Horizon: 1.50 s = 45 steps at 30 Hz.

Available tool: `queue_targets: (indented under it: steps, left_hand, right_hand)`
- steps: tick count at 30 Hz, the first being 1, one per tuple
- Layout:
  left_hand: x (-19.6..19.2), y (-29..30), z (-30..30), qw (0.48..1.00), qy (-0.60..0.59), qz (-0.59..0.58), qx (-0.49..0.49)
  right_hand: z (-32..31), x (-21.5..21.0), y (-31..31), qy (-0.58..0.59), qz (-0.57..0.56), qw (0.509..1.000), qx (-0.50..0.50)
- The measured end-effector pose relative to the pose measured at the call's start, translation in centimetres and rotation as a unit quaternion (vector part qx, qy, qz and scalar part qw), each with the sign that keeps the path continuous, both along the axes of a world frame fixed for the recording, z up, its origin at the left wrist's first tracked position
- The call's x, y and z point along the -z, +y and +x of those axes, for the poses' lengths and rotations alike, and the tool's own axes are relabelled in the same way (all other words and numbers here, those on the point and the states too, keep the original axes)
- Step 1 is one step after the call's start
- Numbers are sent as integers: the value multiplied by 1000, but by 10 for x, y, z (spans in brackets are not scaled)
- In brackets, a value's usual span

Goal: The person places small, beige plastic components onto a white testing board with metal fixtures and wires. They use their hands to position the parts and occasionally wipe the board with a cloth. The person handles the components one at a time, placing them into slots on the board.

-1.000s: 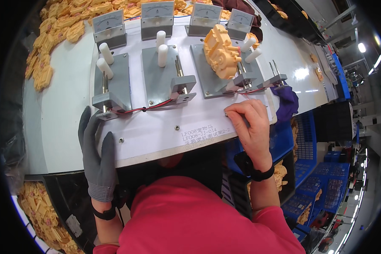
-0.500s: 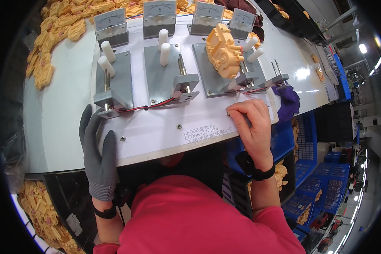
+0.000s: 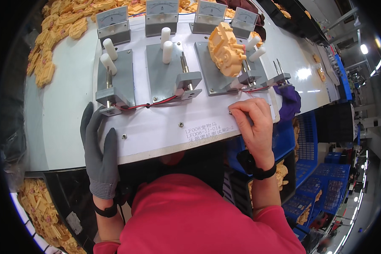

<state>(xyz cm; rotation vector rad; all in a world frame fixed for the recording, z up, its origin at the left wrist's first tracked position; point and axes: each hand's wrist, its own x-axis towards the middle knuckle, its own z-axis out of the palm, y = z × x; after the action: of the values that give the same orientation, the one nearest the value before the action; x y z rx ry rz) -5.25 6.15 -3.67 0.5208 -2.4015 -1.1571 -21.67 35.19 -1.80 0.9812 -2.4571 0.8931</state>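
Note:
My left hand (image 3: 100,156), in a grey glove, lies with its fingers stretched out and apart at the left front corner of a white test board (image 3: 156,137). My right hand (image 3: 255,122) is bare and rests on the board's right front part. Its thumb and forefinger close together beside a small screw; whether they grip anything is hidden. Grey plates (image 3: 162,84) with white pegs (image 3: 167,51) and metal pins (image 3: 184,63) stand in a row on the board. A yellow plastic gearbox housing (image 3: 225,51) sits on the third plate.
Several analogue meters (image 3: 161,17) line the board's back. Yellow housings (image 3: 42,55) are heaped on the table's left and rear. A purple cloth (image 3: 288,99) hangs at the right edge. Blue crates (image 3: 313,182) stand below right, and another heap of housings (image 3: 38,207) lies below left.
The board and its fixtures appear slightly farther right and higher in view. Both hands keep nearly the same poses, and the yellow gearbox housing stays on its plate.

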Motion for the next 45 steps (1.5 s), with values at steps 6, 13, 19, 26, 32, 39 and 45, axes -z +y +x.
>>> queue_targets:
  steps: [6, 13, 19, 26, 32, 39, 45]
  left_hand:
    - [-2, 0, 1, 1000, 2, 10, -5]
    - [-5, 2, -3, 1000, 16, 16, -1]
    - [-8, 3, -3, 999, 21, 26, -5]
    - [-7, 3, -2, 999, 28, 15, -5]
    - [-5, 2, -3, 999, 35, 10, -3]
    - [-7, 3, -3, 999, 31, 17, -7]
    - [-7, 3, -3, 999, 30, 24, -10]
  right_hand:
    - [0, 0, -1, -2, 0, 1000, -1]
    - [1, 3, 1, -14, 3, 1000, 5]
    - [3, 0, -1, -22, 3, 1000, 7]
    - [4, 1, -1, -30, 1, 999, 10]
    - [5, 1, -1, -31, -3, 999, 11]
    - [4, 2, -1, -25, -6, 1000, 10]
    - [5, 1, -2, -28, -3, 1000, 12]
